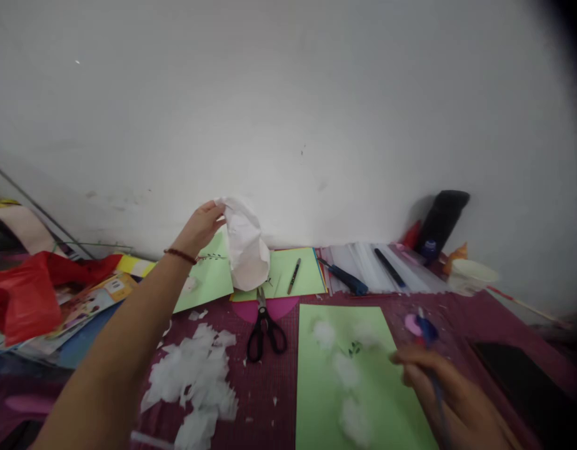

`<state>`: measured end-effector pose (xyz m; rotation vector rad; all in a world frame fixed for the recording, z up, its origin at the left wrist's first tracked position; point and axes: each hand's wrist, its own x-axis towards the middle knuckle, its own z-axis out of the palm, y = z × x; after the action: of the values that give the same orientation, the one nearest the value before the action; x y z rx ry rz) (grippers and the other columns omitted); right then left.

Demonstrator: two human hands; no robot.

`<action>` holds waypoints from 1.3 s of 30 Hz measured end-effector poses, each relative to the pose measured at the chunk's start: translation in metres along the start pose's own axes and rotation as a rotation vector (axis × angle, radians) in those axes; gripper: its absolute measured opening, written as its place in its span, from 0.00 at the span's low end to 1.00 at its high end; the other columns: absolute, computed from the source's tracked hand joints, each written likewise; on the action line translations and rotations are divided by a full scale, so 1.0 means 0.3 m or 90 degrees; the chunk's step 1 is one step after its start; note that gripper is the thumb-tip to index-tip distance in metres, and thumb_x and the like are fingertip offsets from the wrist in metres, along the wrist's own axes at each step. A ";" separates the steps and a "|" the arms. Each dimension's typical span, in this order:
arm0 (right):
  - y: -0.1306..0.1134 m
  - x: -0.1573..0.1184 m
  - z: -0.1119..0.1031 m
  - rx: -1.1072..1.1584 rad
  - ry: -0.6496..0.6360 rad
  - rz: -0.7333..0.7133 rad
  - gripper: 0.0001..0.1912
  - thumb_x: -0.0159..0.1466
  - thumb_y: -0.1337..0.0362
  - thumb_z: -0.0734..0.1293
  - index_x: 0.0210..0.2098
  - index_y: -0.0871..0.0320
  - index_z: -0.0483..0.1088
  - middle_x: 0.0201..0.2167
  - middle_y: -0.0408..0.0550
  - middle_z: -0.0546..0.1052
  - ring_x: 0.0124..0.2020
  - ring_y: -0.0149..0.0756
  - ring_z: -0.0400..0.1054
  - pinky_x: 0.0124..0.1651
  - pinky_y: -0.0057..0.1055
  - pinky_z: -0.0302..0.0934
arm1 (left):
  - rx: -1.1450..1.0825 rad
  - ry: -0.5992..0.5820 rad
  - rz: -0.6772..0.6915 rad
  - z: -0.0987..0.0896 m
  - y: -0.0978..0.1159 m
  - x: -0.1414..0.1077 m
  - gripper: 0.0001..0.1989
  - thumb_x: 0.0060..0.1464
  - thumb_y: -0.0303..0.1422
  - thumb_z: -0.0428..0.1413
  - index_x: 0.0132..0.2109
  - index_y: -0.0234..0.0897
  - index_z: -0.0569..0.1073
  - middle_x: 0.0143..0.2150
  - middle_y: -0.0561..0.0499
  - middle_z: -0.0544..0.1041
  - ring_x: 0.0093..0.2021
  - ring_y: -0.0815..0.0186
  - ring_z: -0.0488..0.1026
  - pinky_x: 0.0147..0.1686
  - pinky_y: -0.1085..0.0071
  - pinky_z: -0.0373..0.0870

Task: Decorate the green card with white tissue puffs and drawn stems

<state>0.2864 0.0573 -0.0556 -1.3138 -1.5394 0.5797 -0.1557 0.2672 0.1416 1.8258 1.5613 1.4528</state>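
Note:
My left hand (202, 226) pinches the top edge of a crumpled white paper sheet (247, 250), lifted upright near the wall at the back of the table. My right hand (450, 390) is closed and blurred at the lower right. A thin blue stick (439, 406) runs along its fingers; its kind cannot be made out. Under and left of this hand lies a light green sheet (316, 387) with white fluffy tufts (347, 371) and small painted green leaves (354, 348). A pink and a blue blurred item (427, 329) lie just beyond the fingers.
Black-handled scissors (265, 331) lie mid-table beside a pile of torn white paper pieces (194, 369). Behind are a pen (294, 276), a blue-handled tool (347, 279), clear strips (363, 265) and a white cup (471, 277). Red plastic (25, 300) lies left, a dark flat object (517, 381) right.

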 end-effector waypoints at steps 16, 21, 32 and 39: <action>-0.373 0.538 0.636 0.359 -0.122 -0.181 0.12 0.61 0.55 0.67 0.35 0.57 0.72 0.48 0.56 0.80 0.49 0.44 0.74 0.54 0.42 0.65 | 0.057 -0.142 0.251 0.239 -0.094 -0.489 0.38 0.52 0.32 0.58 0.69 0.39 0.57 0.70 0.38 0.58 0.70 0.53 0.57 0.67 0.52 0.55; -0.397 0.534 0.635 0.394 -0.091 -0.214 0.15 0.64 0.50 0.65 0.35 0.56 0.69 0.40 0.50 0.80 0.42 0.38 0.72 0.46 0.35 0.65 | 0.245 -0.060 0.198 0.272 -0.240 -0.418 0.48 0.40 0.30 0.65 0.68 0.30 0.55 0.68 0.32 0.62 0.68 0.45 0.58 0.66 0.49 0.53; -0.605 0.551 0.566 0.643 0.009 -0.238 0.15 0.69 0.52 0.62 0.30 0.52 0.59 0.18 0.33 0.57 0.18 0.26 0.54 0.25 0.26 0.57 | 0.421 -0.105 -0.035 0.354 -0.319 -0.252 0.14 0.58 0.29 0.52 0.50 0.33 0.72 0.37 0.40 0.80 0.43 0.54 0.78 0.42 0.65 0.69; -0.640 0.528 0.334 0.508 -0.014 -0.296 0.13 0.71 0.52 0.58 0.37 0.53 0.65 0.34 0.45 0.77 0.38 0.34 0.74 0.48 0.37 0.68 | 0.308 -0.094 0.032 0.295 -0.183 -0.292 0.34 0.47 0.34 0.62 0.62 0.33 0.66 0.62 0.35 0.70 0.64 0.47 0.64 0.62 0.54 0.61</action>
<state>0.1230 0.1700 0.1249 -0.3338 -1.3444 0.7872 -0.1003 0.2402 0.0202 2.1859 1.9200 0.9840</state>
